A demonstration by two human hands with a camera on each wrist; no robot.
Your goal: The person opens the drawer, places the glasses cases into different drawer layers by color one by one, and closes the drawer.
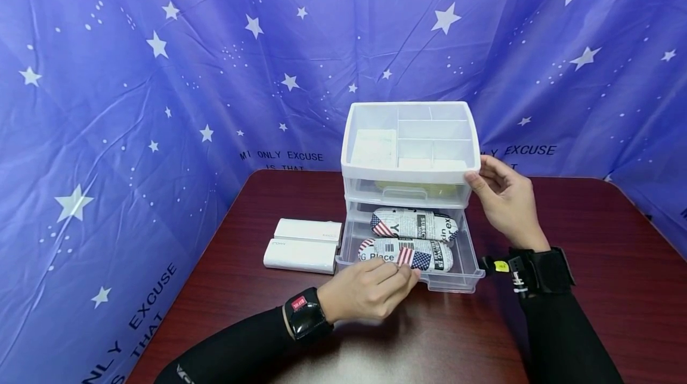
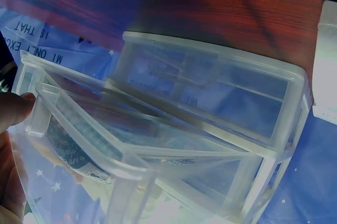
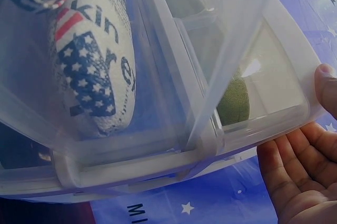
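Two-handed work at a clear plastic organizer standing on a dark red table. The lower drawer projects toward the near side and contains two newsprint-and-flag patterned cases, the far case and the near case lying side by side. The left hand grips the drawer's front edge, its thumb against the handle in the left wrist view. The right hand holds the organizer's near right corner, thumb in front and fingers along the right side. Above, the upper drawer sits closed over an olive item, only partly distinguishable. To the left on the table lie two white boxes, one far and one near. The step in hand is judged to be sliding the lower drawer while the frame is steadied; whether outward or inward cannot be told. The next move would call for level, even force from the left hand, with the right bracing against it.
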